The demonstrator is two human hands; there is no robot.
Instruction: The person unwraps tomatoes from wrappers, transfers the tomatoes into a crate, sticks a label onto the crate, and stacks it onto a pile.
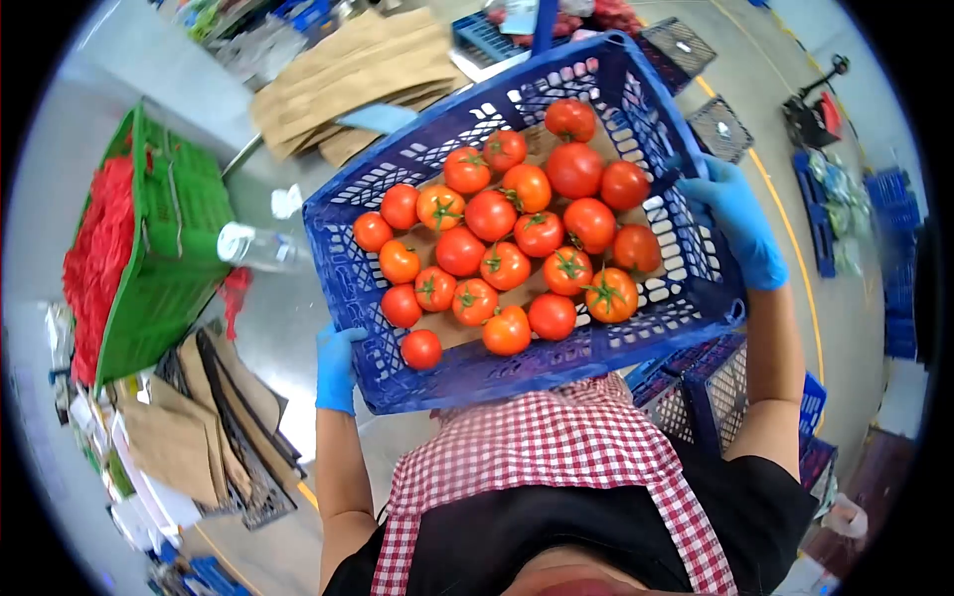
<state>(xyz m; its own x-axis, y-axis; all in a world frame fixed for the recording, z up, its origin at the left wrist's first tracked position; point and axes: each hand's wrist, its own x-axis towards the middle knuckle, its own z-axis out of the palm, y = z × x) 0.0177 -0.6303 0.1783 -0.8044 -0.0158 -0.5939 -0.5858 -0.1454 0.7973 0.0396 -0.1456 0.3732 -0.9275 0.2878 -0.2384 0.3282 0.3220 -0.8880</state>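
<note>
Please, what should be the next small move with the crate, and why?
Probably slide the left hand slightly farther from the body along the blue plastic crate's end: it grips close to the near corner, while the right hand grips nearer mid-end, and loose tomatoes lie inside.

There were twenty-four tomatoes [490, 216], one held blue crate [477, 380], two gloved hands [737, 221], one green crate [181, 223] and one checked apron [537, 437]; the background crates [899, 211] were too cut off to count

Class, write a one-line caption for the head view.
Left hand and right hand, blue-gloved, hold a blue crate of tomatoes.
</note>
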